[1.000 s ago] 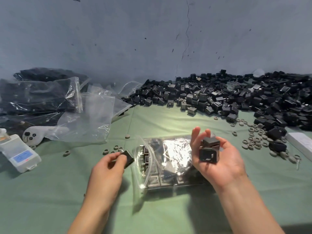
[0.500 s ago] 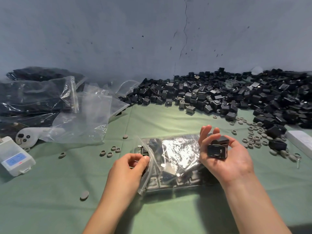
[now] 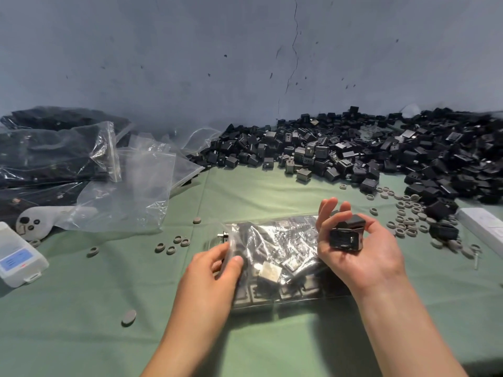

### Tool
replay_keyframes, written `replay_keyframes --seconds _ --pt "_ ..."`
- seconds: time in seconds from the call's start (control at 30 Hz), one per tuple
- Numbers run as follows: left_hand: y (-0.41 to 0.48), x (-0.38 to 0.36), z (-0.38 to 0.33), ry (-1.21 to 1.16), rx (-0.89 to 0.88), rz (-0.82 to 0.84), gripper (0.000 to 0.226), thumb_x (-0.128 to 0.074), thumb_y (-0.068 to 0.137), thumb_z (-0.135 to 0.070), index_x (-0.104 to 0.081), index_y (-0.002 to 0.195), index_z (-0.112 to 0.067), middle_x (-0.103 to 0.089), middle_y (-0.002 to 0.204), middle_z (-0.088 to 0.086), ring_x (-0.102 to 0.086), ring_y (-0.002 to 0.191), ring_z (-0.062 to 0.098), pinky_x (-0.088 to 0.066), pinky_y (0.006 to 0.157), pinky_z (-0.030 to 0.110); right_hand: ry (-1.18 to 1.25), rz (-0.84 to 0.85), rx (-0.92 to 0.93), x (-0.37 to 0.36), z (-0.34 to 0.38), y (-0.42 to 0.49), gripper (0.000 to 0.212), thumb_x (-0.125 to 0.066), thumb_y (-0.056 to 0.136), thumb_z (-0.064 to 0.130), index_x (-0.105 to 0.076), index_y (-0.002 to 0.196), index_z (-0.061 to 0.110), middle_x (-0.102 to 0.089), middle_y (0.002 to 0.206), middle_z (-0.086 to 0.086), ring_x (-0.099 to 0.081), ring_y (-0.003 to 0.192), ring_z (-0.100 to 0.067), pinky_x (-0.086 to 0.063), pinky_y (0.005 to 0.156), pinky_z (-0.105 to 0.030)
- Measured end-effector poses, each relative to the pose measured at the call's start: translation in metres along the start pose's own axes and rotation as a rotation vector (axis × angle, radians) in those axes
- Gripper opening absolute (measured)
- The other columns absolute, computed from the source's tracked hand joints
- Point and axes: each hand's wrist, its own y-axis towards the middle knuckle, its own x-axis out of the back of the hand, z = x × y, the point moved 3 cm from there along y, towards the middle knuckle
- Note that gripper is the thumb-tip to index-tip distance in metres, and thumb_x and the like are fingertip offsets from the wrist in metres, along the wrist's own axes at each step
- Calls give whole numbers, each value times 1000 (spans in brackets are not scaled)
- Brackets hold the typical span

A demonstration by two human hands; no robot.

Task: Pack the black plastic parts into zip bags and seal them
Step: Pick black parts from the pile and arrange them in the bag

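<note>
Clear plastic zip bag [image 3: 275,257] flat on green-covered bench [image 3: 81,308], part-filled with black plastic parts, mouth at its left end, not sealed. Left hand [image 3: 215,270] at that mouth, thumb over fingers, apparently pinching the film edge; blurred there, so not certain. Right hand [image 3: 362,254] raised over the bag's right end, palm up, thumb and curled fingers gripping the held parts [image 3: 345,235]: small stack of black housings, clear of the bag.

Loose pile [image 3: 381,153] of the same black parts behind the bag and off to its right, banked against the grey wall [image 3: 190,63]. Grey rings [image 3: 408,219] scattered right of the bag, on the near side of that pile; a few more rings left of the bag, plus one flat grey disc [image 3: 128,317] to its lower left. White box [image 3: 484,227] far right of the bag, at frame edge.

Empty clear bags [image 3: 128,191] heaped left-rear of the bag; filled bags [image 3: 46,153] of dark parts further left still. Grey handheld controller [image 3: 40,221] and white case [image 3: 16,257] with blue label far left of the bag, controller part-covered by one of the empties.
</note>
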Motion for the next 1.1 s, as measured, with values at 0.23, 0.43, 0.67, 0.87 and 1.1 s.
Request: replay_keyframes --seconds 0.23,0.43,0.67,0.87,1.1 --pt "1 4 5 -103 42 -20 8 -61 97 -19 -65 95 -26 -75 79 -18 -68 74 -5 -45 70 24 -7 1 13 0 5 -1 23 -48 94 16 -66 109 13 -67 107 -17 -71 71 -24 -54 47 -22" --pt "6 2 5 -209 104 -29 8 -52 101 -13 -56 102 -20 -76 79 -11 -69 62 4 -47 62 25 3 3 25 0 8 -3 27 -48 93 16 -66 113 14 -67 107 -18 -71 70 -25 -54 45 -23" --pt "10 1 -3 -230 50 21 10 -52 99 -9 -58 101 -17 -77 89 1 -75 72 15 -56 64 29 9 7 60 -1 20 -5 21 -46 92 12 -64 104 12 -66 110 -15 -71 68 -25 -54 46 -23" --pt "18 4 0 -400 162 122 8 -47 102 -3 -52 105 -9 -77 85 9 -72 60 23 -53 45 22 23 0 80 -1 24 -5 23 -45 94 13 -65 106 12 -66 112 -16 -71 65 -26 -53 43 -24" --pt "20 -6 0 -319 196 219 13 -51 99 -11 -48 109 -19 -78 89 0 -60 52 11 -46 45 21 -4 19 80 1 19 -3 19 -49 91 14 -65 100 9 -67 107 -18 -71 71 -28 -59 52 -34"
